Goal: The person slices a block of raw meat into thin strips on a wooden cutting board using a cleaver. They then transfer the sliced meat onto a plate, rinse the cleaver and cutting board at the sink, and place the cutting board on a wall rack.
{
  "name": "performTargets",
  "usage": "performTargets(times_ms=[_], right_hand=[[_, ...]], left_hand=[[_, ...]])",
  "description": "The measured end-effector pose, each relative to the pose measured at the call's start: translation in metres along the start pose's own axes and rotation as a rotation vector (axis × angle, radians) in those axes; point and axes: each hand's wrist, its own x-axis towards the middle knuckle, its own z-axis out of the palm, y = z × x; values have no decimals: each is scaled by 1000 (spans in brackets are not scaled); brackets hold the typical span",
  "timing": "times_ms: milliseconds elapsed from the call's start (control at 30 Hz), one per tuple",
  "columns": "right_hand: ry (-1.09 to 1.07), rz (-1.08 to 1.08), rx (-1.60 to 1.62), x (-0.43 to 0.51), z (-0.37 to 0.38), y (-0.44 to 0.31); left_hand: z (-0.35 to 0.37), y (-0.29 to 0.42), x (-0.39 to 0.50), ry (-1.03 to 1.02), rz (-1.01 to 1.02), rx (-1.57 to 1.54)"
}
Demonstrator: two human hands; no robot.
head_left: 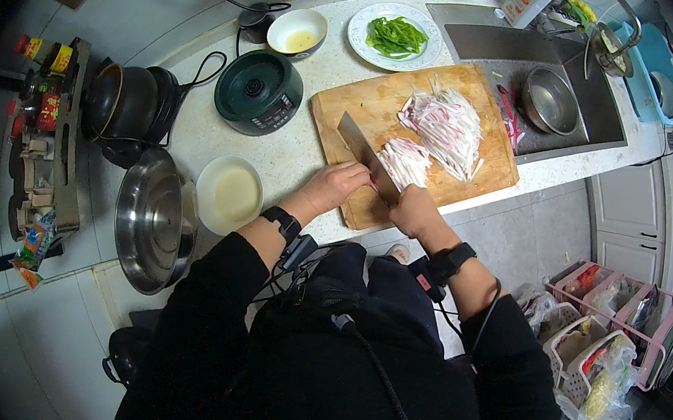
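Observation:
My right hand (416,213) grips the handle of a cleaver (369,158), whose broad steel blade slants across the left part of a wooden cutting board (349,110). On the blade's left side, my left hand (338,185) presses with bent fingers on a piece of food that is mostly hidden; a bit of pink shows at the fingertips. Just right of the blade lies a small heap of white and pink shredded vegetable (405,160), perhaps radish. A larger heap of the same shreds (446,129) covers the board's right part. Both wrists wear black straps with devices.
Behind the board stand a plate of sliced green vegetable (396,36) and a bowl (297,33). To the left are a dark green appliance (259,93), a bowl of cloudy liquid (229,195) and a steel basin (150,220). A sink (499,40) with a metal bowl (550,100) lies right.

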Motion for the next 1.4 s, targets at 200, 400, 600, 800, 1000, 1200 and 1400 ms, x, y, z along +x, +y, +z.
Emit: performTargets(times_ms=[200, 400, 600, 800, 1000, 1200, 1400], right_hand=[[-84, 11, 132, -20, -31, 8], [-162, 50, 92, -26, -46, -1], [-168, 140, 171, -18, -31, -2], [24, 50, 111, -4, 4, 7], [19, 30, 74, -7, -7, 24], [90, -32, -39, -13, -2, 17], [-27, 76, -64, -15, -7, 9]], left_hand=[[-1, 2, 2, 16, 21, 23], [-1, 3, 1, 24, 0, 23], [3, 2, 0, 34, -3, 27], [0, 1, 3, 1, -43, -40], [3, 4, 11, 44, -175, -110], [-2, 2, 8, 4, -163, -56], [-1, 2, 9, 23, -134, -21]])
